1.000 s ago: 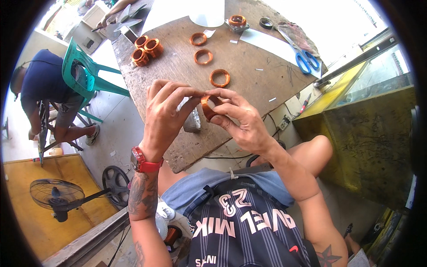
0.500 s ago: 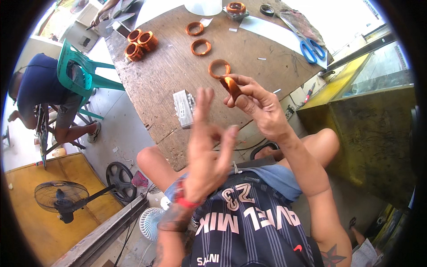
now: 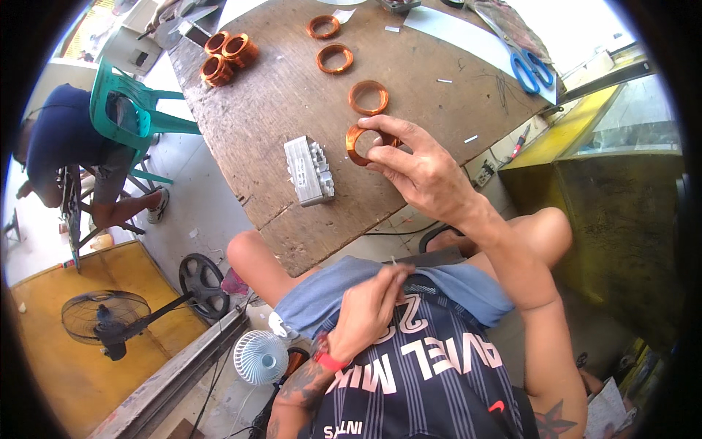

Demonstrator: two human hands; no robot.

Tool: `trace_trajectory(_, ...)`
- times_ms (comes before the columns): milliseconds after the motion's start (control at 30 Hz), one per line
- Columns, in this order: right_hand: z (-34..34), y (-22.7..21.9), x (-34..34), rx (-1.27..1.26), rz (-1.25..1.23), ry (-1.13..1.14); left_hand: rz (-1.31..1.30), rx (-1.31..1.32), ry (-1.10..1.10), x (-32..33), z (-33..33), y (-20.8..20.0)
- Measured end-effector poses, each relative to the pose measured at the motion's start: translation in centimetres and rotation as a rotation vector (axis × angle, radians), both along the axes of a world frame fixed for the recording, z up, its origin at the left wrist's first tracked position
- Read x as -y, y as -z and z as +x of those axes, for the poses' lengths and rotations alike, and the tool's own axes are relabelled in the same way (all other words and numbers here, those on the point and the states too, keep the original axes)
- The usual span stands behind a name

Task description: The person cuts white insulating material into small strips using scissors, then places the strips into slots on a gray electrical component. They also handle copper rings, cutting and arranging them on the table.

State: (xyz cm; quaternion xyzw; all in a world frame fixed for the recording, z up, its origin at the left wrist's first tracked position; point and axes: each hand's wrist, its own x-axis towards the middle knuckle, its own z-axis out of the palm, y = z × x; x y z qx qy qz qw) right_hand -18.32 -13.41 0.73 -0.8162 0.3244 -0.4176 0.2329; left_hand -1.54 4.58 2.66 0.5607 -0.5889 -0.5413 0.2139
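My right hand (image 3: 420,164) pinches a ring-shaped copper wire coil (image 3: 354,144) over the near part of the wooden table, thumb and fingers on its right side. Just beyond it lies a similar loose copper coil (image 3: 368,97). To the left of the held coil, a grey metal block (image 3: 307,172) with a notched right side rests on the table. My left hand (image 3: 371,304) is down at my lap against the black shirt, its fingers bent and pressed together. Whatever may be between those fingertips is too small to make out.
Two more copper coils (image 3: 335,59) lie farther back on the wooden table (image 3: 270,102), with a cluster of stacked coils (image 3: 228,57) at far left. Blue-handled scissors (image 3: 531,69) lie right. A green chair (image 3: 124,110), a person and fans (image 3: 261,357) are at left.
My left hand has dropped from above the table's near edge to my lap, its fingers closing. My right hand has turned the held coil so that its round opening shows.
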Motion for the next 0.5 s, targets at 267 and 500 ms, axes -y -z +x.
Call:
trace_trajectory(267, -0.2, 1.0, -0.3, -0.216, -0.146, 0.001, -0.764, 0.065, -0.186, 9.3, 10.2, -1.9)
trace_trajectory(500, -0.2, 0.9, -0.2, -0.19, -0.126, -0.005, -0.507, 0.088, -0.028, 14.5, 9.2, -0.3)
